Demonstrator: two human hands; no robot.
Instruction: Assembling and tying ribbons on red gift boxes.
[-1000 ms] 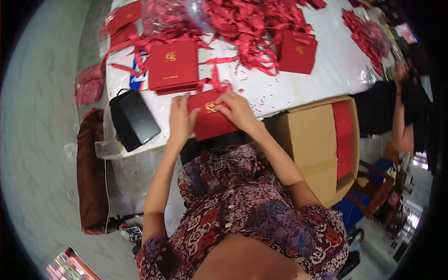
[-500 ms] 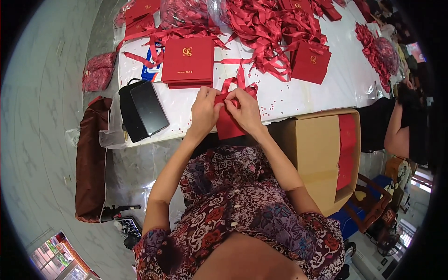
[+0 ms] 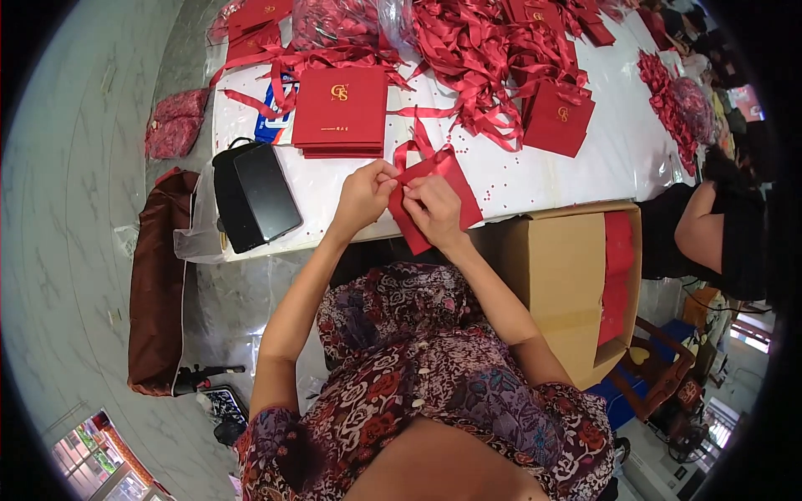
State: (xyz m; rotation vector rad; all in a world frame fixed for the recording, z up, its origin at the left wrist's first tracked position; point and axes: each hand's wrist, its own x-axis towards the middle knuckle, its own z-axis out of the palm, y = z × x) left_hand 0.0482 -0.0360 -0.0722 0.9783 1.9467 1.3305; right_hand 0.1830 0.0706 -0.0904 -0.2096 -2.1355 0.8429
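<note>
A flat red paper bag (image 3: 455, 196) lies tilted at the near edge of the white table (image 3: 518, 179). My left hand (image 3: 364, 197) pinches its upper left corner, where a red ribbon handle (image 3: 416, 147) loops upward. My right hand (image 3: 433, 210) rests on the bag's face, fingers closed on the same corner beside the left hand. A stack of flat red bags with a gold emblem (image 3: 341, 110) sits just beyond my left hand. Another red bag (image 3: 557, 118) lies to the right under a heap of red ribbons (image 3: 476, 58).
A black handbag with a dark tablet on it (image 3: 255, 194) sits at the table's left edge. An open cardboard box (image 3: 568, 275) holding red bags stands at my right. Another person's arm (image 3: 710, 230) shows at far right. A brown bag (image 3: 156, 284) lies on the floor.
The red bag has turned from lying flat under both palms to a tilted position. Both hands have gathered at its upper corner by the ribbon.
</note>
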